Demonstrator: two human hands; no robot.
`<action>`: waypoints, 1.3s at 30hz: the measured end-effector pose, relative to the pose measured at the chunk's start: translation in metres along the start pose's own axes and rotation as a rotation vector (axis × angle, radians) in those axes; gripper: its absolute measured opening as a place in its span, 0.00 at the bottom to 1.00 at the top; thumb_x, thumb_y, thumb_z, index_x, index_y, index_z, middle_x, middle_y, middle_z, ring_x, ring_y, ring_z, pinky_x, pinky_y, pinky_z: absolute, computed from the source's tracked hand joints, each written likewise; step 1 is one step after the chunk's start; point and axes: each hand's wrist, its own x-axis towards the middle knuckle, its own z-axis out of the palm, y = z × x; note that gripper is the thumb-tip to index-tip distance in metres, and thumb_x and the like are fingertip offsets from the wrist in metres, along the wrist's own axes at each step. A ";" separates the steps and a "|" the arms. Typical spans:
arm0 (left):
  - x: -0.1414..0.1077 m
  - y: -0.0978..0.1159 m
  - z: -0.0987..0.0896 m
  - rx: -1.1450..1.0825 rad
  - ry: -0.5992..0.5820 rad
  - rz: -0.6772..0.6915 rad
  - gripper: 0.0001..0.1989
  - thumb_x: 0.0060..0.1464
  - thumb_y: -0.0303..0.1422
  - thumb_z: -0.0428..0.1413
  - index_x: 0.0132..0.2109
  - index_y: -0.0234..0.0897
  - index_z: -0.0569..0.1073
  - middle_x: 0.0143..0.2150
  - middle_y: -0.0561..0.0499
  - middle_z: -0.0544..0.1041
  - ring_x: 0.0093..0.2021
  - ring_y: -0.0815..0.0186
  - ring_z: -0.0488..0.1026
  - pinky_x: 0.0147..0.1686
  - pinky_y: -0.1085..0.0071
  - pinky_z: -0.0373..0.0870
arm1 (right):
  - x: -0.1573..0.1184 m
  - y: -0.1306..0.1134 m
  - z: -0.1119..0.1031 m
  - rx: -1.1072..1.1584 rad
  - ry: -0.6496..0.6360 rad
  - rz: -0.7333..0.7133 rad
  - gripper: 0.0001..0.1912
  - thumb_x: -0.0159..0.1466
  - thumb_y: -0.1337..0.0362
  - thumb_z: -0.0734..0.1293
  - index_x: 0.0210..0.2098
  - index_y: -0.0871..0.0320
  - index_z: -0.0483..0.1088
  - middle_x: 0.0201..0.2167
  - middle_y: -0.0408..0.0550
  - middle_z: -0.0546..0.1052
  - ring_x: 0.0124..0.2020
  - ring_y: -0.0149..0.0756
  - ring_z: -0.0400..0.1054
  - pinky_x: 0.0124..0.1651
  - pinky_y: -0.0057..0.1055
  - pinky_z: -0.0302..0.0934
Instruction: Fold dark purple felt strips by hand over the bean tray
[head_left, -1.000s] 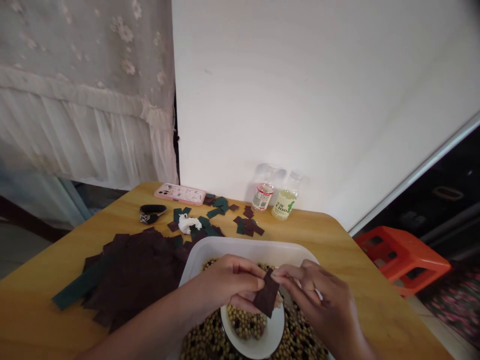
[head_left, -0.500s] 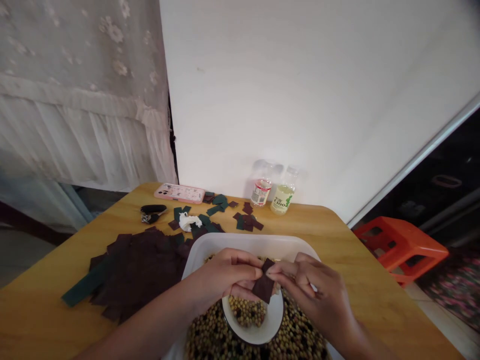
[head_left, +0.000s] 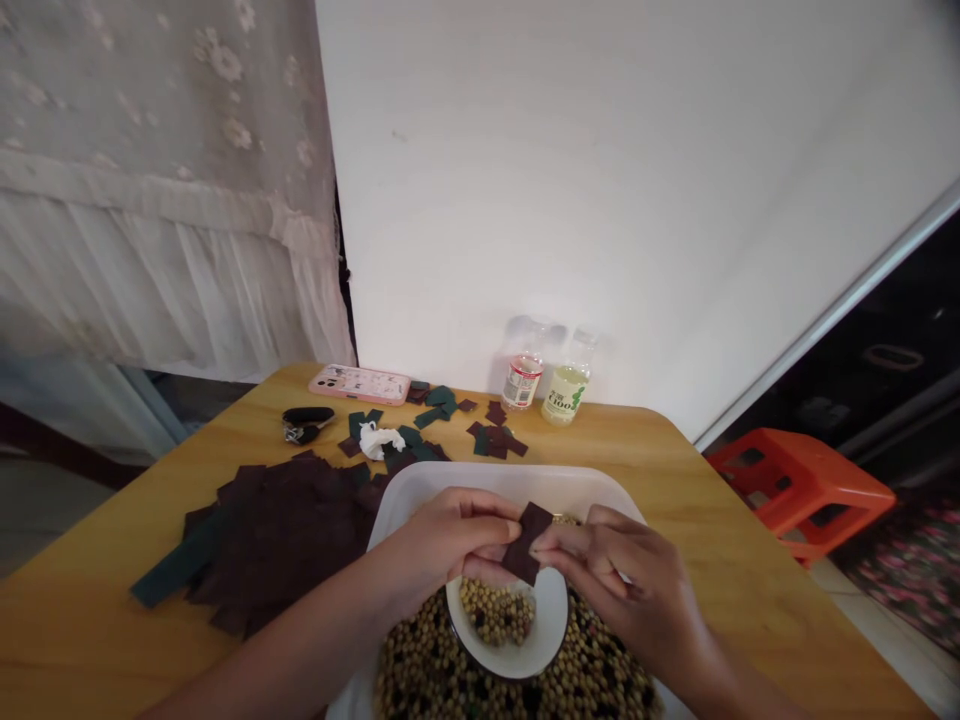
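Observation:
A small dark brown rectangular piece (head_left: pixel 528 542), thin like cloth or paper, is held between my two hands over a white bowl (head_left: pixel 551 625). My left hand (head_left: pixel 469 535) pinches its left edge between thumb and fingers. On the other side, the thumb and index finger of my right hand (head_left: pixel 619 565) grip its right edge. Small round beads or seeds (head_left: pixel 501 612), mostly tan, lie in the bowl. The bowl rests in a white tub (head_left: pixel 420 482) among many more tan and dark ones.
A big pile of dark brown pieces (head_left: pixel 285 540) with a green strip (head_left: pixel 176 565) lies left of the tub. Behind are a pink phone (head_left: pixel 360 384), a black keyring (head_left: pixel 306 420), crumpled tissue (head_left: pixel 380 440) and two bottles (head_left: pixel 566 390). An orange stool (head_left: pixel 802 490) stands at right.
The brown piece has shifted slightly up and left in view. My right fingertips have slid lower along its right edge. My left hand keeps its pinch.

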 end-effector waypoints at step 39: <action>0.001 -0.005 -0.003 0.048 -0.192 -0.010 0.11 0.45 0.34 0.57 0.37 0.32 0.73 0.32 0.44 0.78 0.36 0.60 0.75 0.36 0.65 0.69 | 0.002 -0.003 -0.001 0.020 -0.012 0.007 0.22 0.56 0.74 0.65 0.16 0.56 0.48 0.18 0.40 0.72 0.19 0.27 0.64 0.20 0.25 0.56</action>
